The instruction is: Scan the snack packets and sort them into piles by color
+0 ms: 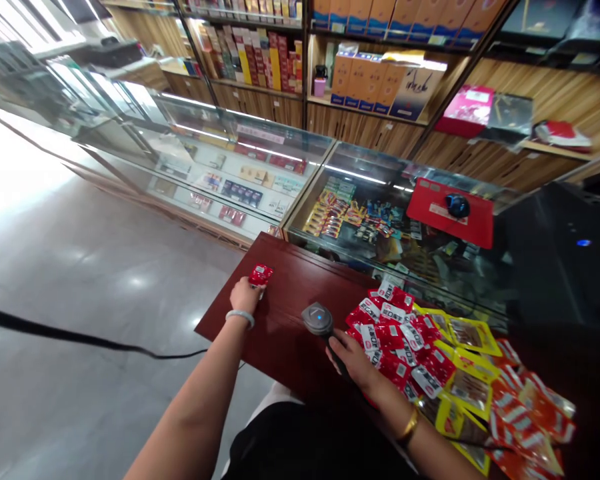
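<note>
At the left end of the dark red table, my left hand (pixel 245 295) is closed on a small red snack packet (pixel 261 275), whose pale label patch faces up. My right hand (pixel 349 357) is wrapped round the handle of a grey barcode scanner (pixel 318 319), with a blue light lit on its head. The scanner is pointed left, toward the packet, with bare tabletop between them. Right beside my right hand lies a heap of red and white snack packets (pixel 393 333). Yellow packets (pixel 467 390) and orange packets (pixel 527 413) spread further right.
Beyond the table (pixel 295 273) stands a glass display counter (pixel 375 173) with small goods inside. A red mat (pixel 425 207) on it carries a black mouse (pixel 457 206). Shelves of boxes (pixel 365 80) line the back. A black cable (pixel 130 345) crosses at left above the grey floor (pixel 130 267).
</note>
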The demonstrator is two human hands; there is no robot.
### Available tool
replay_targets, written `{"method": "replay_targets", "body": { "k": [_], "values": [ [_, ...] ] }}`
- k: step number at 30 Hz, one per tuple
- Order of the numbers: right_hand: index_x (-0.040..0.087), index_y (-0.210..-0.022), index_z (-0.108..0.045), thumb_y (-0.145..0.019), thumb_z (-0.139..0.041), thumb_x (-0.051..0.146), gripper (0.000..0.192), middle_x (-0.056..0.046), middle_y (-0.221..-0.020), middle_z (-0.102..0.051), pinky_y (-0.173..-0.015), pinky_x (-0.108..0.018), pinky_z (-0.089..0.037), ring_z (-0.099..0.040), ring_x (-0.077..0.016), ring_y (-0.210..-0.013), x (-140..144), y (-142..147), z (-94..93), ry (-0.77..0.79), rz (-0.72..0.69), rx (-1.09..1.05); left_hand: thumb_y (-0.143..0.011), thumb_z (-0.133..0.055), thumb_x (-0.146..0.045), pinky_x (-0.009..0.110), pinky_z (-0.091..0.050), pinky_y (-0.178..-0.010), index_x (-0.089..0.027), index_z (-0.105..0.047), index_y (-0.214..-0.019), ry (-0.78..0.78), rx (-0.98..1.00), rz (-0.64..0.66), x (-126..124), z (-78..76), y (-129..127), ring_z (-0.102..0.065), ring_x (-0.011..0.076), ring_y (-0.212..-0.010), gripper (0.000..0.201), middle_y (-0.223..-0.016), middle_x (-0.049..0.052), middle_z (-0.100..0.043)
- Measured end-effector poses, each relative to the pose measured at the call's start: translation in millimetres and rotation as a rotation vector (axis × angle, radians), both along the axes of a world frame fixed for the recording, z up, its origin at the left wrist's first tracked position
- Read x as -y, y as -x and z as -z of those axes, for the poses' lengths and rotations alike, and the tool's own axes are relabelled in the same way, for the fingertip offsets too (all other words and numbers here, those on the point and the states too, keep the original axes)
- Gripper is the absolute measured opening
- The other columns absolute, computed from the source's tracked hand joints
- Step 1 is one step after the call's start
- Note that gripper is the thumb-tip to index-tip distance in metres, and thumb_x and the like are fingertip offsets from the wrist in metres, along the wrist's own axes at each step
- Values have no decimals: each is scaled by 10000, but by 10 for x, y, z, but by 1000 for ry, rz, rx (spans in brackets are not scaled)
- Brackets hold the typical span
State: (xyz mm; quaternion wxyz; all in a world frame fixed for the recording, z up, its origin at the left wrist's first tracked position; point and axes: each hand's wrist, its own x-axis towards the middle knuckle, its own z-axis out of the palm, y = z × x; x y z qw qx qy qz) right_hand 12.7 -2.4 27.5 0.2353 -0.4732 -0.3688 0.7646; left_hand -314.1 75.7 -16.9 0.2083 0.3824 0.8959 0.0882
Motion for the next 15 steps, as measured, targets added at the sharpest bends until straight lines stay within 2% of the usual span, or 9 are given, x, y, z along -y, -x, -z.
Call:
{"method": "replay_targets", "body": {
  "k": [4, 6, 8, 11, 15],
  "values": [
    [189, -964, -555, -759, -629, 650, 509, 73, -532, -496, -361, -172, -259, -372, -58, -385, 52, -175, -163, 7, 73, 14, -741, -667, -441, 271, -455, -695, -176, -567, -1026, -137, 395, 121, 207, 63, -666, -648, 204, -804, 402, -877, 68, -689],
    [195, -939, -555, -779, -613, 645, 482, 73, -543, -492, -369, -176, -268, -366, -57, -391, 91, -291, -279, -13, 121, 6, -739, -657, -439, 256, -461, -664, -176, -558, -978, -238, 605, 162, 345, 93, -1087, -636, 175, -734, 369, -814, 34, -678],
    [199, -951, -561, -801, -605, 628, 457, 68, -567, -501, -386, -182, -286, -378, -60, -408, 151, -426, -382, -45, 177, 7, -736, -652, -430, 260, -467, -668, -171, -557, -953, -286, 732, 210, 468, 84, -1485, -631, 169, -718, 351, -802, 29, -675],
    [212, -932, -562, -822, -601, 608, 412, 66, -574, -488, -391, -191, -280, -377, -66, -416, 284, -672, -476, -79, 257, 8, -712, -676, -392, 267, -466, -666, -167, -556, -920, -251, 797, 249, 575, -10, -1953, -631, 175, -713, 329, -788, 37, -676],
    [216, -866, -564, -830, -589, 614, 400, 52, -577, -487, -407, -209, -290, -397, -83, -438, 518, -1057, -495, -119, 330, 52, -718, -685, -379, 281, -464, -700, -173, -565, -912, -223, 747, 361, 632, -172, -2338, -641, 202, -793, 308, -853, 54, -689]
  ]
}}
